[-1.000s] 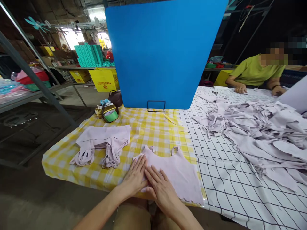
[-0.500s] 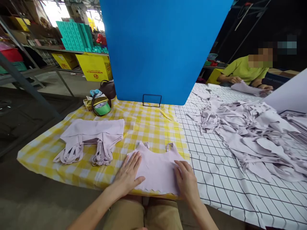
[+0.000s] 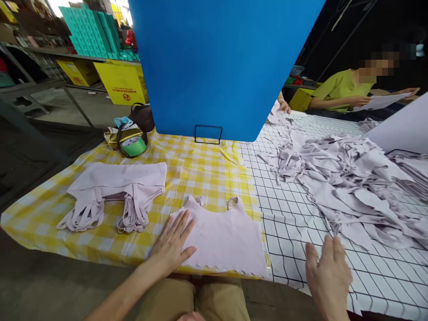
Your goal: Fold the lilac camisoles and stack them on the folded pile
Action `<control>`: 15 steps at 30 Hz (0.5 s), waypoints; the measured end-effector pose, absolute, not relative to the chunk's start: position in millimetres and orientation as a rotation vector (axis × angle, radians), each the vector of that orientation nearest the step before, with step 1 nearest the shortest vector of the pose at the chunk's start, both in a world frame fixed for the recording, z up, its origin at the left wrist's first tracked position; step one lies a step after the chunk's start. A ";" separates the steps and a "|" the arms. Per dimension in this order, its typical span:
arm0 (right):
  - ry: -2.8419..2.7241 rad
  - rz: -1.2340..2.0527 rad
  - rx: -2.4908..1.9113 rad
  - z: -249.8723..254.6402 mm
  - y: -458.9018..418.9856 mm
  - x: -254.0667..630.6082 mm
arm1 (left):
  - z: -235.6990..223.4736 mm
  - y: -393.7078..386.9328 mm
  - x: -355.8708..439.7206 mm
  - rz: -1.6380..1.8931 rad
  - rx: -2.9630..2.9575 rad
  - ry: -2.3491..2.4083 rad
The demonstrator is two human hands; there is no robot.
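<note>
A pale lilac camisole top (image 3: 220, 240) lies flat on the yellow checked tablecloth (image 3: 190, 167), its two short strap loops toward the back. My left hand (image 3: 174, 243) rests on its left side, fingers stretched and spread. Over the white grid-patterned cloth (image 3: 281, 232), my right hand (image 3: 329, 272) is raised with thumb and fingers apart, holding nothing. Just beyond it is the near edge of a loose heap of lilac garments (image 3: 347, 178). Left of the camisole sits a neat stack of folded lilac tops (image 3: 117, 183), their straps hanging toward me.
A tall blue panel (image 3: 214, 67) stands at the back on a wire stand (image 3: 207, 134). Tape rolls (image 3: 133, 145) and a dark bag (image 3: 142, 117) sit at the far left. A person in a yellow-green shirt (image 3: 341, 91) holds pale fabric; another person's hand (image 3: 284, 106) shows beside the panel.
My right hand has left the camisole and moved right, over the grid cloth. My left hand stays on the camisole. Another person's hand has appeared beside the panel; the seated person has raised the fabric.
</note>
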State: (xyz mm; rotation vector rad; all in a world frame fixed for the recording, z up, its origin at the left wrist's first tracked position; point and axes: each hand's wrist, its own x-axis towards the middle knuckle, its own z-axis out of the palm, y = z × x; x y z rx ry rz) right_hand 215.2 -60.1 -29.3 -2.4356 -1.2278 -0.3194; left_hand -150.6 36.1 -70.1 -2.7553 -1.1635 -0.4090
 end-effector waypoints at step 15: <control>-1.142 -0.505 -2.429 -20.3 -43.1 209.7 | -70.1 37.4 -157.5 -0.360 -2.849 -1.141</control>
